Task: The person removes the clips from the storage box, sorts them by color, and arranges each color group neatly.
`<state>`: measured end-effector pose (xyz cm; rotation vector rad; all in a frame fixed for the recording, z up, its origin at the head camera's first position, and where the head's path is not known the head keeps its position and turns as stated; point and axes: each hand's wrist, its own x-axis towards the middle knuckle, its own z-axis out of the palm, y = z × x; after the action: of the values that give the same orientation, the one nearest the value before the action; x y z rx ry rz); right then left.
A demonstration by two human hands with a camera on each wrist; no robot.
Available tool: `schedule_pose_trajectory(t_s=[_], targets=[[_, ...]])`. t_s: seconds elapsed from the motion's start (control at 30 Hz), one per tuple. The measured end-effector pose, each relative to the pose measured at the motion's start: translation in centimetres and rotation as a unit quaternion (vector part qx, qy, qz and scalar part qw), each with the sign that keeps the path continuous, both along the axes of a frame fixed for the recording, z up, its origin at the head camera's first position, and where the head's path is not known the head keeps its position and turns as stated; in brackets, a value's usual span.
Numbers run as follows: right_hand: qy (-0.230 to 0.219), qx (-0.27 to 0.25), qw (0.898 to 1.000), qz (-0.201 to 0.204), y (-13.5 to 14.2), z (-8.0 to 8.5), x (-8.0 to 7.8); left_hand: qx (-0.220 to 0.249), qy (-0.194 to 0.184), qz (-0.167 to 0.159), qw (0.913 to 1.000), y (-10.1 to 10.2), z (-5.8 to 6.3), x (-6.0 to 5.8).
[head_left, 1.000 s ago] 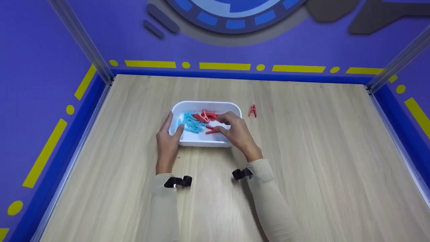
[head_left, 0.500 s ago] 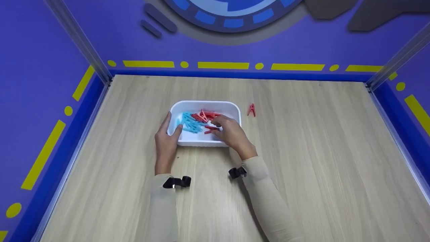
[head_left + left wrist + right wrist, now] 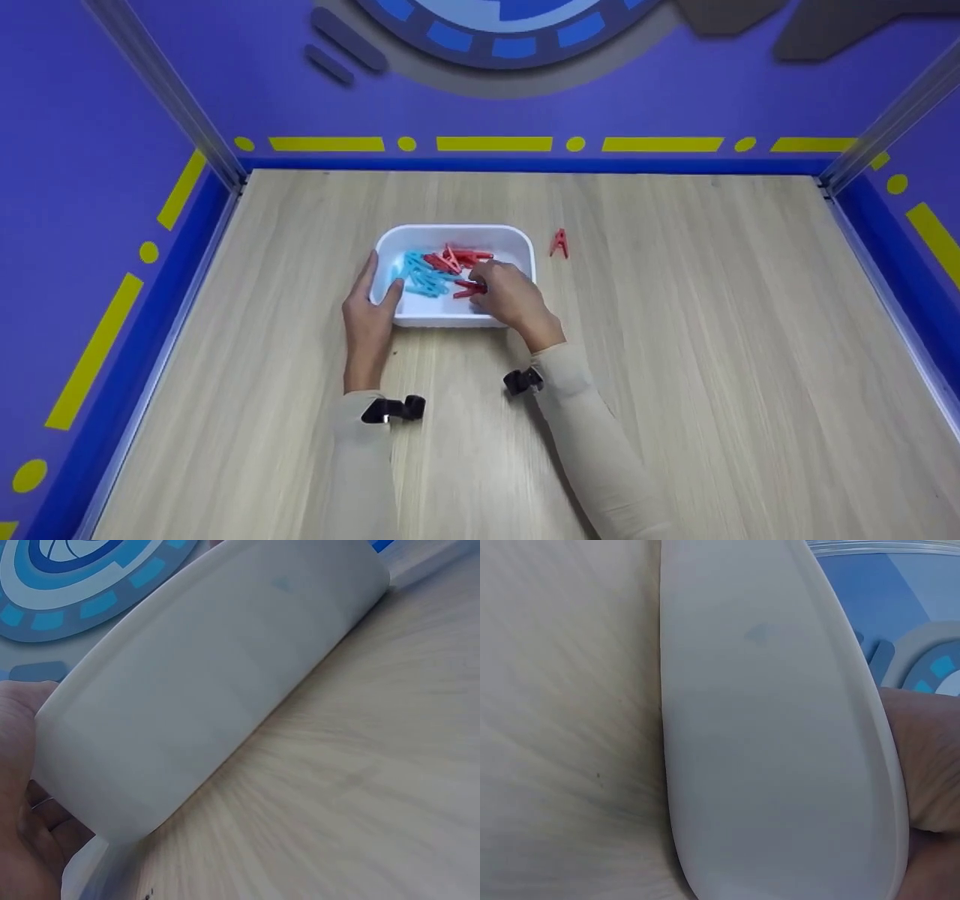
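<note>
A white plastic tray (image 3: 457,321) sits on the table with blue clothespins (image 3: 425,276) on its left side and red clothespins (image 3: 454,259) toward the back. My left hand (image 3: 366,319) grips the tray's left end, thumb over the rim and fingers along the outer wall; the left wrist view shows those fingers around the tray's corner. Reaching over the right part of the tray, my right hand (image 3: 517,301) pinches a red clothespin (image 3: 468,289) near the front. In the right wrist view the tray wall (image 3: 772,735) hides the fingertips.
One red clothespin (image 3: 559,244) lies on the wooden table (image 3: 705,337) just right of the tray. Blue-purple panels (image 3: 510,112) stand at the back and both sides. Metal posts (image 3: 169,86) rise at the back corners.
My right hand has moved left and slightly down inside the tray, and its fingers have closed on the front red clothespin. My left hand keeps its grip on the tray.
</note>
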<state>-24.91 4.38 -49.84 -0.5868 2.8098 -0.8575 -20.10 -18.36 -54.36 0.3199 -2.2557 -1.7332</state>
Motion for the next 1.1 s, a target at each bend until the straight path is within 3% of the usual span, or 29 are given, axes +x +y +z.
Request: schedule_pose_trajectory(t_s=[0.5,0.8,0.97,1.1], targets=[[0.004,0.023,0.999,-0.029,-0.4,-0.1,-0.5,-0.01,0.006,-0.005,0.9999,-0.1,0.0,-0.2],[0.043,-0.033,0.999,0.009,0.0,0.1,-0.5,-0.012,-0.002,-0.004,0.9999,-0.2,0.0,0.0],[0.067,-0.067,0.995,0.033,1.2,1.2,-0.4,-0.012,-0.003,-0.007,0.9999,-0.1,0.0,0.0],[0.081,-0.094,0.992,0.026,2.9,2.3,-0.5,-0.009,0.002,-0.008,0.9999,-0.2,0.0,0.0]])
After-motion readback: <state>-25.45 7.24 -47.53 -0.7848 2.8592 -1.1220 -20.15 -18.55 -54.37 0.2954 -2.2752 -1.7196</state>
